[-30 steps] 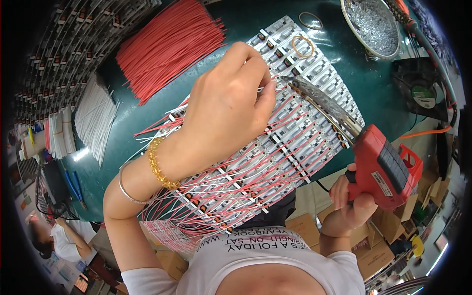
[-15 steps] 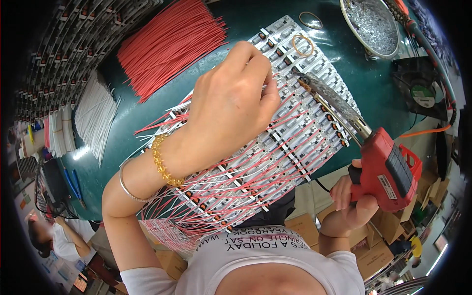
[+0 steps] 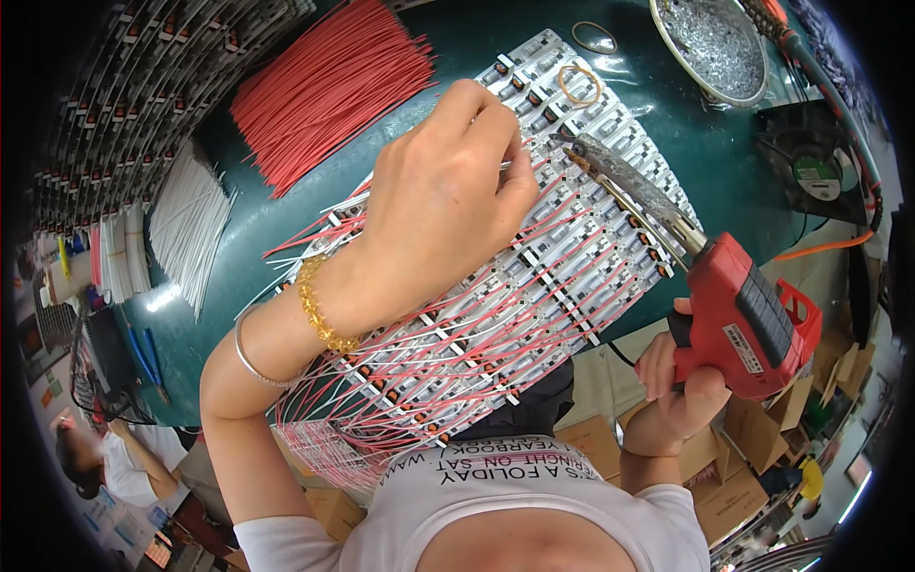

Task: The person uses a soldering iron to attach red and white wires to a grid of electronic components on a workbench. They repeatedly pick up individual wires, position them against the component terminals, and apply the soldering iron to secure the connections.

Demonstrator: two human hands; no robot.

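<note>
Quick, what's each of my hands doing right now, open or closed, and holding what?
Left hand: closed in a pinch; what it holds cannot be told.
Right hand: closed, holding the red soldering gun.

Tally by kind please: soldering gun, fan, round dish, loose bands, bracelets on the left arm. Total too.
Soldering gun: 1
Fan: 1
Round dish: 1
Loose bands: 2
Bracelets: 2
Total: 7

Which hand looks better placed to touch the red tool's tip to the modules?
Likely the right hand: it grips the red tool, whose tip reaches over the modules. The left hand is pinched close by, without a visible tool.
</note>
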